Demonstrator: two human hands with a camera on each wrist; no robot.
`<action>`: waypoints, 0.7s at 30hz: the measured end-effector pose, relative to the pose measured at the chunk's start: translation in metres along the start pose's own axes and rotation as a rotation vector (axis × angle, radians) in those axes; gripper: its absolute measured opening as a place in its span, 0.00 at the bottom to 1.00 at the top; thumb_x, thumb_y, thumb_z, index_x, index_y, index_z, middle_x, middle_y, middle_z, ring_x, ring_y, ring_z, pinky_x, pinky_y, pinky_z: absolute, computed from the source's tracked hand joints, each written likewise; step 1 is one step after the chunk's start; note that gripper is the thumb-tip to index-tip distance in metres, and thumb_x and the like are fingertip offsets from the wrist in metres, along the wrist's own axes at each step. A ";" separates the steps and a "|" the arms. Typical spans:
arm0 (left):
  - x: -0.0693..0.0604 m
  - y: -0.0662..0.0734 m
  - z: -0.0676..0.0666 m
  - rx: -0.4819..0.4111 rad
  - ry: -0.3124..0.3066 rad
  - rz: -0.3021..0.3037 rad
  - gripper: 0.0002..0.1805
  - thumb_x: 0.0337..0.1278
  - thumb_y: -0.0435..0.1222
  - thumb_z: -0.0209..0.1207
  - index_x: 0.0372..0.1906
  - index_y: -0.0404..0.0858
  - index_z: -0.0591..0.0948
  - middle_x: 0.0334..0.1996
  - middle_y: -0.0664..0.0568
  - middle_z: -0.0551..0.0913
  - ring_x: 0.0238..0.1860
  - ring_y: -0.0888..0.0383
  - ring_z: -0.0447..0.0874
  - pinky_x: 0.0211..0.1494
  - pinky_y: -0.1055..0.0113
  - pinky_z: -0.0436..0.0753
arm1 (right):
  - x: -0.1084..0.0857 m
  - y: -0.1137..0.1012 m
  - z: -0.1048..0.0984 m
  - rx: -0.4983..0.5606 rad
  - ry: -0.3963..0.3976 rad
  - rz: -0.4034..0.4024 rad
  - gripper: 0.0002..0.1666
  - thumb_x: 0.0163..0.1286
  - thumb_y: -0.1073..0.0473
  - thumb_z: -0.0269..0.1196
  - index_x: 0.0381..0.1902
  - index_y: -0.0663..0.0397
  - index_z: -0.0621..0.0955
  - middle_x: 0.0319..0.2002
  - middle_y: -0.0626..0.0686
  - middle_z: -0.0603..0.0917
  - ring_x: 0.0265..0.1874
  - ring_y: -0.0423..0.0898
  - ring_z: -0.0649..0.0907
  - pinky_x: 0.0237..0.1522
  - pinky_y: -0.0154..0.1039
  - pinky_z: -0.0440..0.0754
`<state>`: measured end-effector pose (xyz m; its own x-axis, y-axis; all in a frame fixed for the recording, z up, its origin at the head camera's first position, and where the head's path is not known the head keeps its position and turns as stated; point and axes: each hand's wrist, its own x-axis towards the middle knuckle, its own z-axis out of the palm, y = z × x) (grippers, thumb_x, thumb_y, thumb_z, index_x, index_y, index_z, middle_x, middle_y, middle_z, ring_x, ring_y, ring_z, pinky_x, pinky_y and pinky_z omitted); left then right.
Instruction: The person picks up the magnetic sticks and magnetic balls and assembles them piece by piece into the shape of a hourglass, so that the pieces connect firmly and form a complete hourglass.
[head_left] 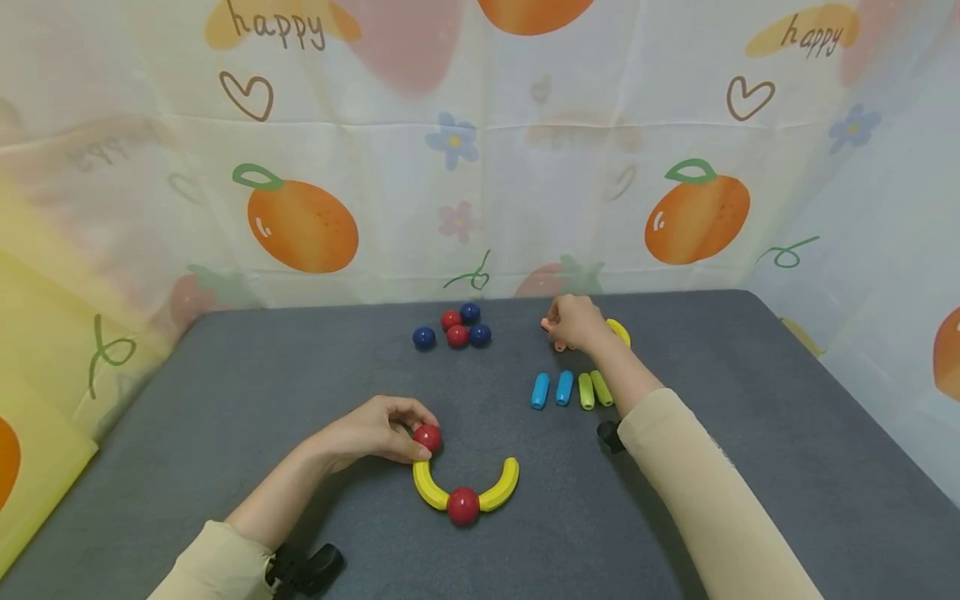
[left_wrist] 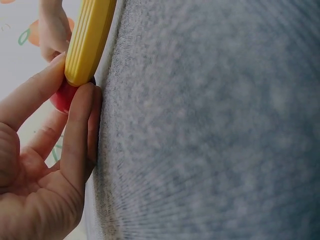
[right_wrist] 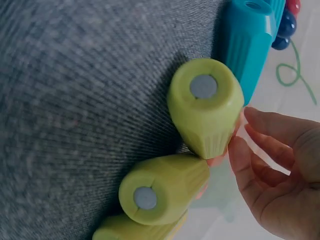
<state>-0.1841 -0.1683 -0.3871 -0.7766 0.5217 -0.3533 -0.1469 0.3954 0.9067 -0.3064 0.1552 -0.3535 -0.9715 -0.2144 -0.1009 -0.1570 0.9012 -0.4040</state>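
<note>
My left hand (head_left: pixel 382 429) pinches a red ball (head_left: pixel 427 438) at the upper end of the left yellow curved piece (head_left: pixel 427 487). In the left wrist view, the thumb and fingers of the left hand (left_wrist: pixel 55 145) surround the red ball (left_wrist: pixel 62 97), against the yellow piece's end (left_wrist: pixel 87 45). A second red ball (head_left: pixel 462 507) joins this piece to another yellow curved piece (head_left: pixel 501 486). Toward the back, my right hand (head_left: pixel 577 323) pinches a small orange piece (head_left: pixel 547 324); in the right wrist view, the right hand (right_wrist: pixel 280 170) partly hides orange behind the green pieces.
Blue cylinders (head_left: pixel 540 391) and green cylinders (head_left: pixel 586 391) lie in front of the right hand. Red balls (head_left: pixel 457 336) and blue balls (head_left: pixel 423 337) are grouped at the back of the grey table (head_left: pixel 300 367). A yellow curved piece (head_left: pixel 619 332) lies beside the right wrist.
</note>
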 end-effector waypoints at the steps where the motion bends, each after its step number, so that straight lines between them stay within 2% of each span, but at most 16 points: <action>1: 0.000 0.000 0.000 -0.001 0.000 0.000 0.24 0.50 0.35 0.71 0.54 0.33 0.81 0.36 0.50 0.77 0.36 0.61 0.84 0.44 0.66 0.88 | 0.000 0.000 0.001 -0.007 -0.001 -0.003 0.18 0.71 0.61 0.60 0.56 0.63 0.78 0.42 0.63 0.88 0.31 0.50 0.87 0.34 0.41 0.83; 5: 0.001 -0.001 -0.001 -0.005 -0.006 -0.001 0.24 0.50 0.34 0.71 0.54 0.33 0.81 0.37 0.50 0.77 0.36 0.63 0.86 0.45 0.67 0.88 | 0.001 -0.002 0.004 -0.046 -0.017 -0.002 0.19 0.67 0.65 0.63 0.55 0.61 0.77 0.45 0.62 0.85 0.36 0.52 0.86 0.40 0.43 0.83; 9: 0.000 0.000 -0.001 -0.002 -0.008 0.000 0.25 0.50 0.34 0.71 0.55 0.33 0.81 0.37 0.51 0.78 0.35 0.63 0.86 0.45 0.67 0.87 | 0.003 -0.006 0.004 -0.095 -0.084 0.018 0.20 0.68 0.62 0.64 0.56 0.60 0.76 0.41 0.59 0.86 0.35 0.51 0.85 0.42 0.44 0.83; 13: 0.001 0.000 -0.001 0.000 -0.009 0.003 0.24 0.50 0.35 0.71 0.55 0.33 0.81 0.37 0.51 0.78 0.35 0.63 0.86 0.45 0.67 0.87 | 0.004 -0.007 0.005 -0.116 -0.106 0.011 0.20 0.69 0.57 0.63 0.56 0.59 0.78 0.45 0.58 0.86 0.37 0.51 0.85 0.45 0.46 0.83; 15: 0.001 -0.001 -0.001 -0.001 -0.009 0.001 0.24 0.50 0.35 0.72 0.55 0.33 0.81 0.37 0.51 0.78 0.35 0.63 0.86 0.45 0.67 0.87 | 0.003 -0.007 0.006 -0.109 -0.080 -0.014 0.19 0.70 0.52 0.63 0.54 0.57 0.80 0.44 0.57 0.86 0.38 0.50 0.85 0.43 0.45 0.83; 18: 0.001 -0.002 -0.001 -0.001 -0.010 0.000 0.24 0.50 0.35 0.72 0.54 0.33 0.82 0.37 0.51 0.78 0.34 0.63 0.85 0.45 0.68 0.87 | 0.000 -0.008 0.006 -0.069 -0.040 -0.066 0.19 0.70 0.47 0.63 0.49 0.55 0.81 0.38 0.55 0.87 0.32 0.48 0.85 0.34 0.41 0.82; 21: 0.002 -0.001 -0.001 -0.002 -0.010 0.000 0.24 0.49 0.35 0.72 0.54 0.33 0.82 0.37 0.51 0.79 0.34 0.63 0.85 0.44 0.68 0.87 | -0.006 -0.014 0.005 -0.020 -0.026 -0.133 0.16 0.69 0.50 0.64 0.47 0.53 0.82 0.30 0.53 0.87 0.27 0.45 0.83 0.31 0.38 0.79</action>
<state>-0.1855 -0.1686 -0.3888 -0.7702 0.5293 -0.3559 -0.1481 0.3943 0.9070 -0.2979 0.1415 -0.3517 -0.9370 -0.3419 -0.0715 -0.2876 0.8713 -0.3976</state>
